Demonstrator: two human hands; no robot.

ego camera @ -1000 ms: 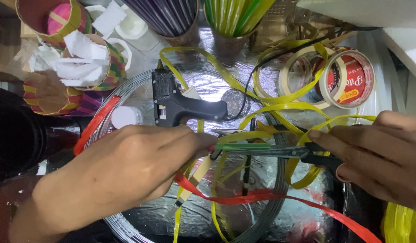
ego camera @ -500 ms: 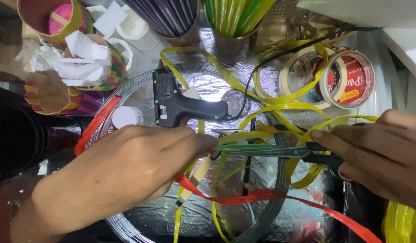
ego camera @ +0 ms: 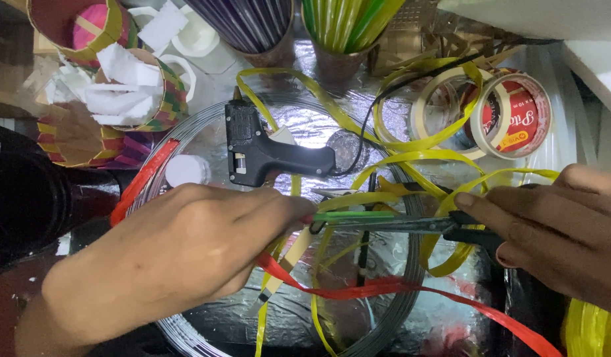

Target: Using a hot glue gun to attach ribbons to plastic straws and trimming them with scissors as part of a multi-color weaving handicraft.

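Note:
My left hand (ego camera: 179, 254) pinches the end of a narrow green plastic strip (ego camera: 361, 215) that runs to the right. My right hand (ego camera: 557, 231) grips a pair of black-handled scissors (ego camera: 411, 225), whose blades lie along the green strip just below it. A black glue gun (ego camera: 265, 155) lies flat just beyond my left hand, its cord running off to the upper right. Yellow strips (ego camera: 418, 158) and a red strip (ego camera: 398, 287) loop under and around the scissors.
A coil of grey wire (ego camera: 385, 324) rings the foil-covered work area. Two tape rolls (ego camera: 510, 116) sit at the upper right. Woven striped cups (ego camera: 146, 99) with white scraps stand at the upper left; cups of strips (ego camera: 345, 26) stand along the far edge.
Both hands hold nearly still; the scissors and green strip have barely shifted.

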